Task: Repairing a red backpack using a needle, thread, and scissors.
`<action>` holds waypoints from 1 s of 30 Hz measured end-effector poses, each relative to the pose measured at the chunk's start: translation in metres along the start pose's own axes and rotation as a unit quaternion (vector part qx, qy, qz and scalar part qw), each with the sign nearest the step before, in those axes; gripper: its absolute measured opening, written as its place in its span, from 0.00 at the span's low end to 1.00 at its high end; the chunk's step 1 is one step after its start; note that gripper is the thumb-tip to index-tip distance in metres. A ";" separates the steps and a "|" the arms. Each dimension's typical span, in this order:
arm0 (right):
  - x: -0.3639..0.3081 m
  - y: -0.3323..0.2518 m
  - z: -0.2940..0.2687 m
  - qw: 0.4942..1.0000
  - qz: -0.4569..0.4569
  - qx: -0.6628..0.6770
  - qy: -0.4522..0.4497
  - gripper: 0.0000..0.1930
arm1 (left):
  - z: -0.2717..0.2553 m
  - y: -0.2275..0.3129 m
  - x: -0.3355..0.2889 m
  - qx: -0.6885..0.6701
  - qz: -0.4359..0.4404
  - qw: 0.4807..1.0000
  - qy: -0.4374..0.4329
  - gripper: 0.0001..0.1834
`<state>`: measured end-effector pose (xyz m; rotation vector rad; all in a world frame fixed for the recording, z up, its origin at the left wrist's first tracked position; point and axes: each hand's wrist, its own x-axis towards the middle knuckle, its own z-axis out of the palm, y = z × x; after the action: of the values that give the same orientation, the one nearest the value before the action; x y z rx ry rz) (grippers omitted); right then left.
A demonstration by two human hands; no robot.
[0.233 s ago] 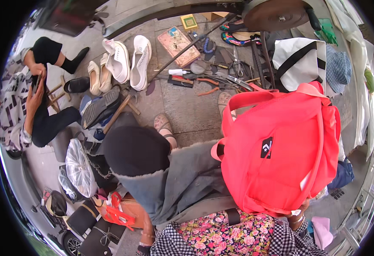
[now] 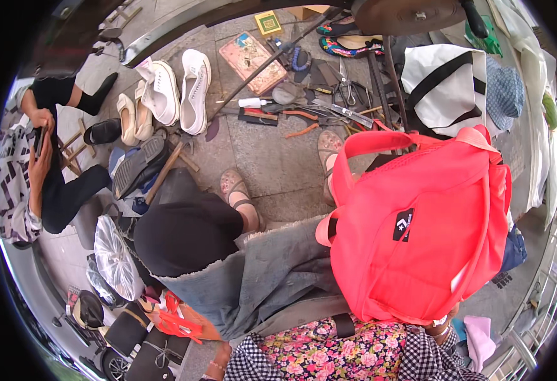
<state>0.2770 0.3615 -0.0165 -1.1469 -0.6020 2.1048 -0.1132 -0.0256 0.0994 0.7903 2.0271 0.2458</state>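
Note:
A bright red backpack (image 2: 424,254) rests on my lap at the right, its front facing up and its top strap looped toward the far side. My right hand (image 2: 447,315) grips the near lower edge of the backpack; most of its fingers are hidden. Low by my left hip, my left hand (image 2: 222,353) shows only in part, with a bracelet at the wrist and the fingers out of sight. It is nearest an orange-brown box (image 2: 200,322) with red ribbon. Across my knees lies a worn grey-blue denim cloth (image 2: 278,273).
Ahead lie scissors (image 2: 347,89), orange-handled pliers (image 2: 304,115) and a worn pink book-like box (image 2: 253,61). White shoes (image 2: 195,92) stand left of them. A seated person (image 2: 27,165) is at far left. A white bag (image 2: 447,82) lies right, below a hand wheel (image 2: 412,16).
The view has shifted slightly, and my knee appears lower and further left. My left hand shows less than before. The backpack stays in my right hand, almost unmoved.

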 end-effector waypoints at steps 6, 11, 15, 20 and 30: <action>-0.023 0.002 -0.027 0.999 0.003 -0.004 0.047 0.26 | -0.030 0.012 -0.029 0.068 -0.013 0.935 -0.347 0.17; -0.030 0.008 -0.026 0.998 0.002 0.003 0.056 0.26 | -0.154 0.221 0.142 0.202 0.141 0.871 -0.424 0.17; -0.026 0.011 -0.032 0.998 0.001 0.020 0.053 0.25 | -0.114 0.302 0.263 0.215 0.360 0.842 -0.339 0.11; -0.023 0.008 -0.037 0.996 -0.009 0.037 0.083 0.25 | 0.027 0.305 0.440 0.102 0.173 0.960 -0.195 0.10; 0.008 0.011 -0.059 0.992 -0.013 0.044 0.122 0.24 | 0.214 0.213 0.565 -0.168 0.071 0.983 0.015 0.28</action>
<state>0.3208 0.3645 -0.0579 -1.3124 -0.4044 1.9110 -0.0567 0.4618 -0.3130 0.7190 1.8902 0.6667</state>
